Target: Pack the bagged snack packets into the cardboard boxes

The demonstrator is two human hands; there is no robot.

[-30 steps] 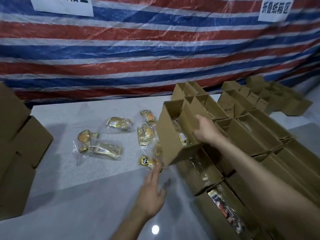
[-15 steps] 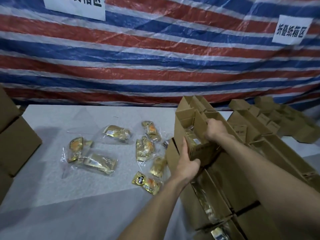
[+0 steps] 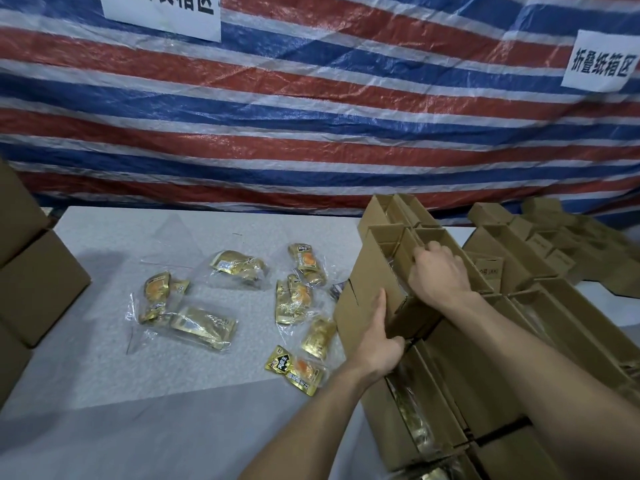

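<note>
Both hands hold one open cardboard box (image 3: 372, 271), which sits tilted on a row of other boxes. My left hand (image 3: 375, 341) grips its near lower corner. My right hand (image 3: 440, 275) grips its top right rim, fingers curled inside. A clear bag shows faintly inside the box. Several gold snack packets in clear bags lie on the white table (image 3: 138, 368): one bag (image 3: 187, 313) at the left, one (image 3: 237, 266) further back, one (image 3: 294, 294) next to the box, and a black-and-gold packet (image 3: 294, 368) nearest me.
More open cardboard boxes (image 3: 519, 341) fill the right side; some near ones (image 3: 412, 420) hold bagged packets. Closed boxes (image 3: 38, 289) are stacked at the left edge. A red, white and blue striped tarp (image 3: 311, 116) with white signs hangs behind the table.
My left hand rose from the table and took hold of the box's lower corner. The box came more upright, and my right hand stayed on its rim.
</note>
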